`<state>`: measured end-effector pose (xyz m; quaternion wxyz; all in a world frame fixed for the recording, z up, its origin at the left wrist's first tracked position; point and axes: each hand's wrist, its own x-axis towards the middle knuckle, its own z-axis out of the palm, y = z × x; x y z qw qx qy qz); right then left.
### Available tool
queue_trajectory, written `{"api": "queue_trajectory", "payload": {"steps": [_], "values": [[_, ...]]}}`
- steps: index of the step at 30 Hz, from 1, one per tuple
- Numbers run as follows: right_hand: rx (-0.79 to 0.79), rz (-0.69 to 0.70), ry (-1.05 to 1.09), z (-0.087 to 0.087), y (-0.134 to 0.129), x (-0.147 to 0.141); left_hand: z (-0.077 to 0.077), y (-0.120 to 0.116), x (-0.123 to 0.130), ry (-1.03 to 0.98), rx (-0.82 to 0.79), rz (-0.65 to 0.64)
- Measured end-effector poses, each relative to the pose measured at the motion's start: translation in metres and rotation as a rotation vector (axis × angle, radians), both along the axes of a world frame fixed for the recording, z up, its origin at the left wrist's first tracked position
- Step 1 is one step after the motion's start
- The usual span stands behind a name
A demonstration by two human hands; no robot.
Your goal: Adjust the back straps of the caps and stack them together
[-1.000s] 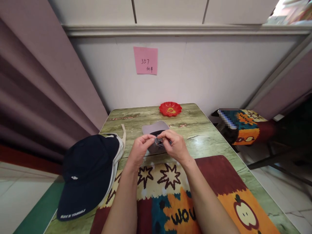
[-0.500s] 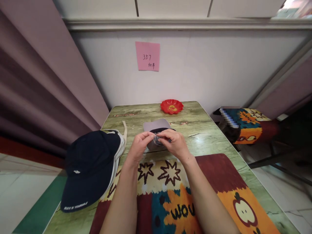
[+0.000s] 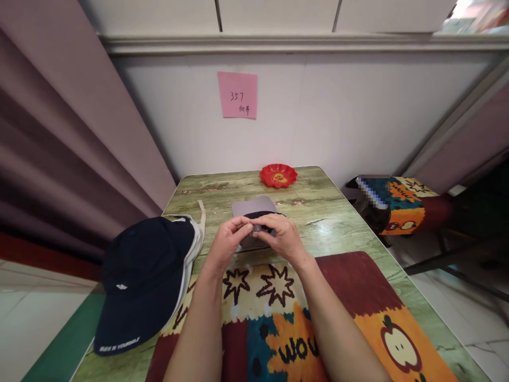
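Apparently the handling of the light grey fabric cap (image 3: 255, 204) is partway: it is at the middle of the green wood-patterned table (image 3: 338, 217), brim pointing away, and the left hand (image 3: 227, 241) and right hand (image 3: 285, 239) both pinch its narrow dark-grey strap (image 3: 259, 228) between thumb and fingers. Whether the strap is fastened cannot be told, since the hands cover much of it. To the left, a navy cloth cap (image 3: 147, 270) with white lettering lies over white fabric (image 3: 194, 252), untouched, a loose beige cloth strip (image 3: 203, 216) sticking out behind.
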<state>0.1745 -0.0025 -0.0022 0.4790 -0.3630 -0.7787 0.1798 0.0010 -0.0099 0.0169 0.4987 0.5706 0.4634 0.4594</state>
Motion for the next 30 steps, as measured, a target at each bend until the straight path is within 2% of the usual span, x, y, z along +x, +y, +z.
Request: {"api": "queue_trajectory", "payload": {"steps": [3,5,7,10,15,19,25,30], "values": [[-0.017,-0.093,0.025,-0.002,0.000,-0.002,0.002,0.000,0.005,0.108,0.164,0.214],[-0.027,-0.146,0.049,-0.002,0.000,-0.003,0.005,-0.001,0.006,0.102,0.216,0.338],[-0.033,-0.171,0.079,-0.003,0.000,-0.004,0.008,-0.003,0.007,0.055,0.125,0.293],[-0.038,-0.162,0.129,-0.005,0.000,-0.005,0.009,-0.005,0.008,0.013,-0.063,0.116],[-0.081,-0.119,0.229,-0.007,0.001,-0.007,0.006,-0.003,0.010,-0.124,-0.177,0.037],[-0.065,-0.086,0.187,-0.004,0.001,-0.007,0.005,-0.003,0.010,-0.184,-0.183,0.061],[-0.009,-0.118,0.052,0.001,-0.001,-0.004,0.006,-0.001,0.006,-0.069,-0.093,0.207],[-0.027,-0.112,0.010,0.003,-0.002,-0.004,0.007,0.000,-0.002,-0.011,-0.058,0.244]]}}
